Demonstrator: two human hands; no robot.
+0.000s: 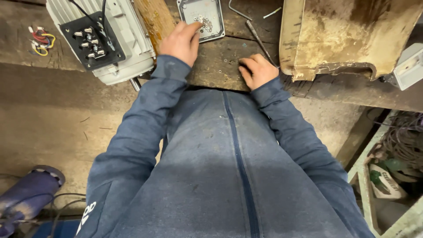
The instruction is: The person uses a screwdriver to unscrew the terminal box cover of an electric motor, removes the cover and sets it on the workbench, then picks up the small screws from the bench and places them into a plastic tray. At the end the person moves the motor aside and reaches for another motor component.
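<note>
A: Where's the left hand (180,42)?

B: Reaching into a square grey cover (201,18) lying open side up on the wooden bench (220,61), fingertips on the small nuts and washers (204,23) piled inside.

A: And the right hand (259,70)?

B: Flat on the bench, fingers curled, just beside a screwdriver (260,42).

A: What's to the left?

B: A pale electric motor (114,44), its black terminal block (91,42) uncovered.

Worn wooden workbench (220,66), dusty concrete floor (48,119), green crate (365,176) of tangled wires (405,136)
</note>
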